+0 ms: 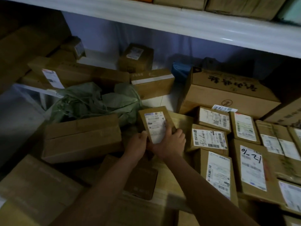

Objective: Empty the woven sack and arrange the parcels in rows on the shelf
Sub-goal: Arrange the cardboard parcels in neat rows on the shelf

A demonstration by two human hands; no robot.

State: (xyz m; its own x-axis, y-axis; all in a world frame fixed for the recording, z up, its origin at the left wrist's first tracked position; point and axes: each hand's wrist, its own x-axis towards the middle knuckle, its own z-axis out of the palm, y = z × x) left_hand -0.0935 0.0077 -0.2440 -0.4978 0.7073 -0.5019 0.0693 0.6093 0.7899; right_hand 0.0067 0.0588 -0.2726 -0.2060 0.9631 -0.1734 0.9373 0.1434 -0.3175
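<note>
Both hands grip one small brown cardboard parcel with a white label (154,125): left hand (138,142) pinching its lower left edge, right hand (170,143) clasping its lower right, just right of the crumpled green woven sack (96,101); labelled parcels in rows (236,144) lie further right.

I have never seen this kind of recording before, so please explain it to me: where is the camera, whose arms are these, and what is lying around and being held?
There is no machine here. A person wears one camera on the head, looking forward and down, so the two bare arms are their own. The left hand and the right hand together hold one small parcel with a white label facing up. Behind it lies the crumpled green woven sack. To the right, labelled parcels in rows lie flat, side by side. Bigger cardboard boxes stand around, and a white shelf board runs overhead.
</note>
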